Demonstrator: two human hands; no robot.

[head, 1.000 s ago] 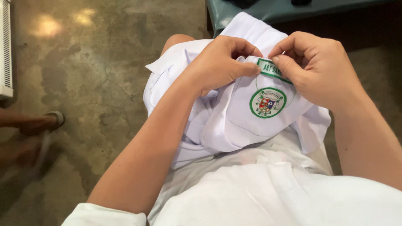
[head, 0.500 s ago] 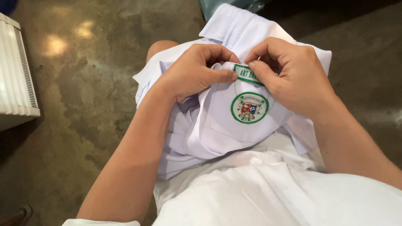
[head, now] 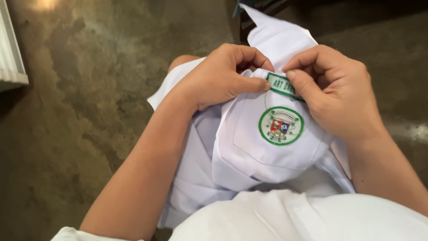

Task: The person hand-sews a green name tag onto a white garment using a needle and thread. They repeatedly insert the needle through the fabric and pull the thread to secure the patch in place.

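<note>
A white shirt [head: 249,147] lies over my lap, its chest pocket facing up. A round green-rimmed crest [head: 281,126] is stitched on the pocket, and a narrow green-edged name strip [head: 281,85] sits just above it. My left hand [head: 218,76] pinches the shirt fabric at the strip's left end, thumb pressed flat on the cloth. My right hand [head: 334,91] grips the strip's right end between thumb and forefinger. The two hands almost touch over the strip. Whether a needle or thread is held is too small to tell.
A mottled concrete floor [head: 80,111] spreads left of my knee. A white ribbed panel [head: 11,49] stands at the far left edge. Something dark, like furniture [head: 267,6], sits beyond the shirt collar at the top.
The view has shifted, so the shirt and hands sit further right and lower in frame. Both hands keep their pinch on the name strip; the fingers have closed in slightly.
</note>
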